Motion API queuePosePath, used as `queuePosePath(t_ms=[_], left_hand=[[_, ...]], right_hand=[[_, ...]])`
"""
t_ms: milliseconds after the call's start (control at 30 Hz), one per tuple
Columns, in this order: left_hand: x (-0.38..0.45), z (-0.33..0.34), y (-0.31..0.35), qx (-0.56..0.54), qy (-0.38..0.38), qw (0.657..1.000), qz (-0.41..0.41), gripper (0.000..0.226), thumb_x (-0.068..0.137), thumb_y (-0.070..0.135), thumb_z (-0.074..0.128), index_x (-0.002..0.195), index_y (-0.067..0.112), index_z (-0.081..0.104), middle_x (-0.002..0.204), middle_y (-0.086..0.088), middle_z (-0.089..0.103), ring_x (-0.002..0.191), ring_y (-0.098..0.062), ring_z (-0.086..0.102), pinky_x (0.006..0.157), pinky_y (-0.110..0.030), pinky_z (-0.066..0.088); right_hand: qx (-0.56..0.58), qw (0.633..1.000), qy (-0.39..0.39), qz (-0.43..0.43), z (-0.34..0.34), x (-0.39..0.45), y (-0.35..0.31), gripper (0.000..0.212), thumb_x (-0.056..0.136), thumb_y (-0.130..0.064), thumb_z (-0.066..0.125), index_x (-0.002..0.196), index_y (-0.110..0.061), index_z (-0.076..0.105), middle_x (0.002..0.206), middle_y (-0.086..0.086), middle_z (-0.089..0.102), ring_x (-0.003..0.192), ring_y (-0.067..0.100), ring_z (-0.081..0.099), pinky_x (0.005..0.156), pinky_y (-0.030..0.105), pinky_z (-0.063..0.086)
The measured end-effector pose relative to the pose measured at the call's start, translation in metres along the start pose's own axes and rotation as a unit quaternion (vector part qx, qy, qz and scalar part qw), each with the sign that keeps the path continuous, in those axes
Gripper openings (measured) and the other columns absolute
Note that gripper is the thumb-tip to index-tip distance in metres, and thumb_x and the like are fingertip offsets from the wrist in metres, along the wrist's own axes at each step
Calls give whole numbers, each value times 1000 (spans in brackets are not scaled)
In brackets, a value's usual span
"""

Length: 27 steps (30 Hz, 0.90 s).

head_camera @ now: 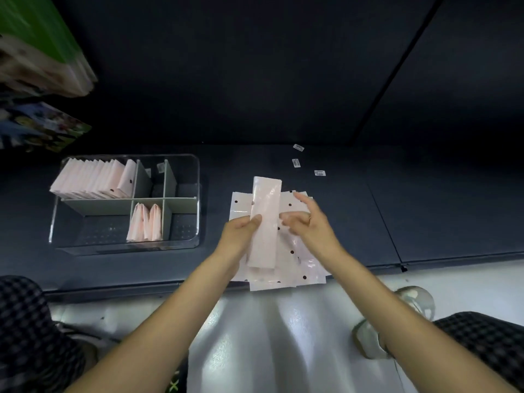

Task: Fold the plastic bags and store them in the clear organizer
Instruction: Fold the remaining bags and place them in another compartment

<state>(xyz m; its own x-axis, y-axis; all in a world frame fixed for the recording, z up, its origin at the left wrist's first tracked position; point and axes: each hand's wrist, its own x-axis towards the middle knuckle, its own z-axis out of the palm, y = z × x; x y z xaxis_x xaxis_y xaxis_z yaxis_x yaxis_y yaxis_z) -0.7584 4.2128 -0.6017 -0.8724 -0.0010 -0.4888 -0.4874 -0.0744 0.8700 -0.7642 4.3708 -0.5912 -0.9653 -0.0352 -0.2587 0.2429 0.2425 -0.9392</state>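
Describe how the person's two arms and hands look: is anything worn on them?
Both forearms are bare, with no sleeves in view. The left hand shows no ring, watch or glove. The right hand seems to carry a thin ring on one of its fingers, though the picture is too blurred to be sure.

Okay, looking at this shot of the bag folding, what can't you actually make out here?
Head view only:
- Small labels on the dark surface: print too small.
- Stack of flat bags: count hidden under the folded strip and both hands.
- Right hand: fingers motion-blurred, so its grip is unclear.
- Packages at upper left: blurred, cut by the edge.
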Motion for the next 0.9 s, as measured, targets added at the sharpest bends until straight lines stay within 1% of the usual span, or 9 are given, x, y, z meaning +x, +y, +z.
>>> queuePosePath(t_ms=[100,167,233,300,433,567,733,833,900], left_hand=[[-21,-7,5,-49,-8,999,-5,29,96,25,53,73,16,68,62,6,69,51,-3,61,48,-12,45],[-34,-11,8,-71,-11,997,1,28,97,22,52,74,15,68,62,5,69,52,-5,62,48,-12,45],[-44,-15,9,-73,-12,997,11,25,96,18,52,79,11,69,70,-1,70,60,-10,64,55,-17,49],[-52,-21,9,-52,-4,998,25,20,94,14,55,88,2,69,81,-9,68,70,-18,62,66,-26,49],[-61,-38,7,-28,12,999,42,13,90,9,60,88,1,70,75,-6,68,63,-12,61,57,-17,49],[-65,-50,11,-12,-7,999,43,8,88,4,62,88,2,70,80,-6,72,69,-11,68,61,-19,54],[-73,-58,17,-44,-53,997,44,11,87,-1,61,86,6,69,75,-2,73,67,-12,69,60,-20,55],[-75,-61,19,-63,-61,995,48,16,87,-3,60,83,9,70,67,1,69,62,-9,67,59,-19,54],[-75,-63,20,-53,-67,995,55,20,87,-5,58,83,9,72,75,-6,68,68,-12,66,62,-19,54]], right_hand=[[60,998,-19,-5,26,-22,-3,54,88,-14,63,133,-35,41,84,0,67,84,6,64,92,29,50],[90,996,10,-4,39,-32,-7,50,88,-12,64,129,-33,44,86,4,69,81,8,66,85,25,53],[111,993,35,8,44,-40,-13,38,87,-9,64,119,-27,53,85,5,73,80,10,69,77,22,55],[138,990,27,28,46,-48,-20,21,86,-5,64,105,-14,64,85,6,74,77,13,70,70,22,56],[149,987,-3,65,47,-59,-27,3,87,-4,63,88,-3,66,80,8,72,69,15,69,65,22,56],[136,987,-7,88,43,-63,-29,4,87,-7,64,85,-4,64,84,10,70,75,18,68,74,25,58],[170,980,-41,99,36,-65,-30,8,87,-5,63,94,-4,67,94,13,72,86,22,69,79,27,57],[210,972,-57,84,37,-66,-34,13,87,1,60,96,-4,68,88,9,73,80,18,70,72,24,57],[212,973,-63,71,37,-67,-35,16,87,5,56,92,-4,68,74,3,72,68,12,68,62,19,54]])
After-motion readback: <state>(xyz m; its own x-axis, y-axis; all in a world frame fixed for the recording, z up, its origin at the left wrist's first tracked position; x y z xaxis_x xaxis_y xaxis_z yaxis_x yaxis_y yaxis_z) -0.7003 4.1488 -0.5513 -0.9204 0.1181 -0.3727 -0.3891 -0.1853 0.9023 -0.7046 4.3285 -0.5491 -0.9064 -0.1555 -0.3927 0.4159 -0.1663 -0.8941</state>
